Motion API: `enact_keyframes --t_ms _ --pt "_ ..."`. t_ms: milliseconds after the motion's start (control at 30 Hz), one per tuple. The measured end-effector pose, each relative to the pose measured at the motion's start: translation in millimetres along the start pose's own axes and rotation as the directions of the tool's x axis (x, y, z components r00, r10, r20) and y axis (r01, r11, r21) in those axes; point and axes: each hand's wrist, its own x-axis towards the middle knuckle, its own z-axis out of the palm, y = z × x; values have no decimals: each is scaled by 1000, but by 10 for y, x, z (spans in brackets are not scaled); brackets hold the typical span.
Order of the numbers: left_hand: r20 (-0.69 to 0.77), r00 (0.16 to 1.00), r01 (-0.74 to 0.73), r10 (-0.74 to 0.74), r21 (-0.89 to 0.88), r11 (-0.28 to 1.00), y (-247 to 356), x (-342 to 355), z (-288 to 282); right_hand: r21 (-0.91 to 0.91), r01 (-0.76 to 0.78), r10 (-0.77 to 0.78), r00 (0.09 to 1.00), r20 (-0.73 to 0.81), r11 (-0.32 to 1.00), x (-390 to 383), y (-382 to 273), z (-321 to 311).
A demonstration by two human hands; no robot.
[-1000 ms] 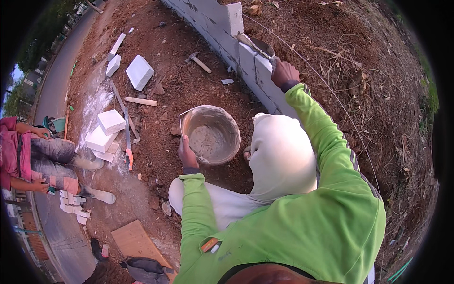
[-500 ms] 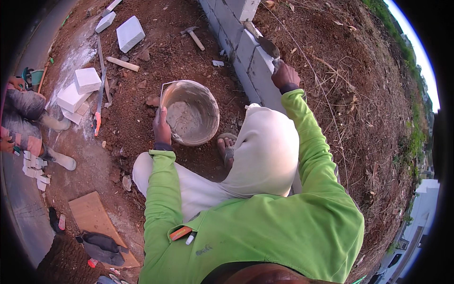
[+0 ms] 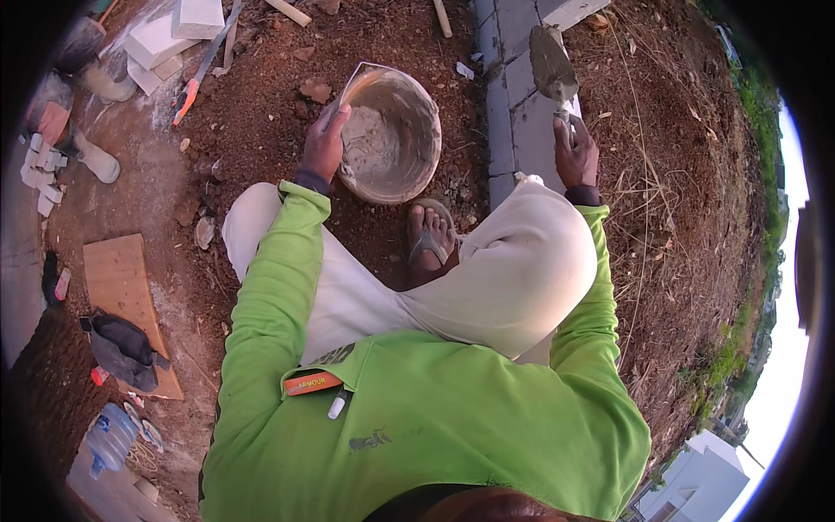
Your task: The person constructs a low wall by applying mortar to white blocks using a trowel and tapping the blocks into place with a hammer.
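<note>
1. Head view, right side: the right hand (image 3: 577,158) is wrapped round the handle of the trowel (image 3: 553,74). The blade points far, over the top of the wall (image 3: 532,139). I cannot tell if the two touch. The blade looks coated in grey.
2. Head view, middle: the left hand (image 3: 322,150) grips the left edge of the bucket (image 3: 416,109), thumb at the rim, other fingers mostly hidden. The bucket is on the dirt (image 3: 265,104), left of the wall, with grey mud (image 3: 367,148) in it. A foot (image 3: 430,233) is just on its near side.
3. Head view, far left: a saw (image 3: 186,100) and white blocks (image 3: 155,42).
4. My guess: the step is trowel work on the wall top. The next move calls for a steady trowel and a still bucket.
</note>
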Motion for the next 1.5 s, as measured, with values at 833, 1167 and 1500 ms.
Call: enact_keyframes --t_ms 833,1167,1500 --pt "-51 999 2 -10 -149 989 303 -116 322 225 118 -252 321 913 967 -492 -966 927" --pt "-60 959 238 -275 -350 906 -21 -66 93 606 -619 -204 596 777 500 -1198 -525 916" --pt "-75 990 110 -122 -143 984 -14 -18 146 463 -512 414 858 303 723 -296 -70 -239"
